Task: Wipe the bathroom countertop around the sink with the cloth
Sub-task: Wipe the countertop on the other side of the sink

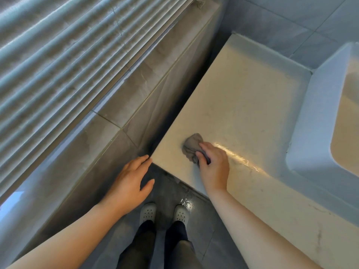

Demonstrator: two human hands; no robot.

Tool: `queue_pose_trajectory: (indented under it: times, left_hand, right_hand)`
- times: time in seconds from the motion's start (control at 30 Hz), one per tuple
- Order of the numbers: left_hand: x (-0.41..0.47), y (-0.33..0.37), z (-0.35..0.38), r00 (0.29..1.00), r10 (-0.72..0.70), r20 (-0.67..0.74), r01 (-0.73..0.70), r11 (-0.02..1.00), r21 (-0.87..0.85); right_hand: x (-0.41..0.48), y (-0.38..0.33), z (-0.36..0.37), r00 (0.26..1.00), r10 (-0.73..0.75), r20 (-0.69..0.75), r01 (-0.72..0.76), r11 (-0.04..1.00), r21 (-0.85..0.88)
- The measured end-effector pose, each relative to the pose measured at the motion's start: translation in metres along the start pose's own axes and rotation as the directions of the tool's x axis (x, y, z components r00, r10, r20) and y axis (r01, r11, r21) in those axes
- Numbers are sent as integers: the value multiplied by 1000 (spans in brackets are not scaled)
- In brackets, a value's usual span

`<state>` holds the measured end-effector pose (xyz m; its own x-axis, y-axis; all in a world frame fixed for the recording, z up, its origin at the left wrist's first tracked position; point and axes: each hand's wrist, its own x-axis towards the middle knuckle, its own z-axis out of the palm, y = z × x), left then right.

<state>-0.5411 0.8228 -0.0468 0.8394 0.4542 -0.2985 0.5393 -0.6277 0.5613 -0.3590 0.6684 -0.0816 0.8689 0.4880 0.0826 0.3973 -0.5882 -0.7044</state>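
Two grips show in the lower half of the frame; the right grip [212, 166] has its fingers curled round a crumpled grey cloth [191, 145], pressing it onto the pale surface [242, 98] near the surface's lower-left corner; a wet streak shines just right of it; the left grip [130, 183] holds nothing, fingers straight, tips at that corner; the white sink [320, 123] rises at the right edge; slatted blinds [58, 55] fill the upper left; white perforated shoes [148, 212] stand on the grey floor [169, 191].

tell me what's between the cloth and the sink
Past the right hand gripping the cloth, only bare countertop with a glossy streak reaches the sink, in head view.
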Motion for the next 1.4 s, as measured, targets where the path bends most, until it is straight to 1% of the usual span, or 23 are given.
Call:
queue_pose_trajectory:
  times: [0.1,0.2,0.3,0.37,0.43,0.5,0.57,0.63,0.7,0.77,0.87,0.93,1.0,1.1,1.2,1.4]
  left_hand:
    - [-7,-7,2,994,-106,19,107,992,-60]
    - [-13,-14,3,970,-238,48,243,954,-174]
    - [-19,-19,7,934,-349,79,358,899,-254]
    - [-23,-22,10,919,-385,90,394,876,-278]
    - [-26,-26,12,912,-399,94,409,868,-281]
    - [-27,-29,12,904,-415,100,425,859,-286]
    - [-27,-29,13,902,-418,107,430,852,-297]
    - [-26,-29,14,905,-413,104,425,855,-298]
    - [-24,-29,14,904,-416,96,425,852,-305]
    - [-24,-29,15,902,-422,91,429,850,-307]
    - [-26,-29,16,897,-433,94,440,844,-309]
    - [-27,-31,18,895,-436,94,442,840,-314]
    - [-29,-32,19,895,-438,90,443,840,-314]
    - [-32,-34,18,892,-445,84,446,832,-329]
    - [-35,-36,17,888,-454,77,450,820,-355]
    - [-40,-41,14,885,-464,46,448,820,-357]
  right_hand:
    - [-29,-11,6,998,-55,40,56,998,-36]
    - [-52,-20,10,994,-85,64,88,995,-51]
    - [-64,-27,11,990,-54,131,57,998,-15]
    - [-65,-31,8,980,-26,197,17,999,49]
    - [-63,-34,2,967,4,254,-42,989,142]
    - [-55,-38,-7,965,31,261,-90,972,216]
    - [-41,-41,-14,976,62,211,-117,959,260]
    - [-14,-42,-16,986,110,126,-142,946,290]
    - [22,-41,-14,989,138,46,-146,944,296]
    - [56,-40,-9,991,135,-16,-127,959,255]
    - [86,-37,3,986,163,-21,-155,968,195]
    - [89,-36,14,992,128,-13,-125,979,162]
    - [82,-37,23,999,46,10,-46,991,128]
    - [60,-36,41,993,-66,102,57,995,86]
    - [35,-35,53,978,-101,182,95,995,41]
    - [-6,-52,50,958,-171,230,167,985,36]
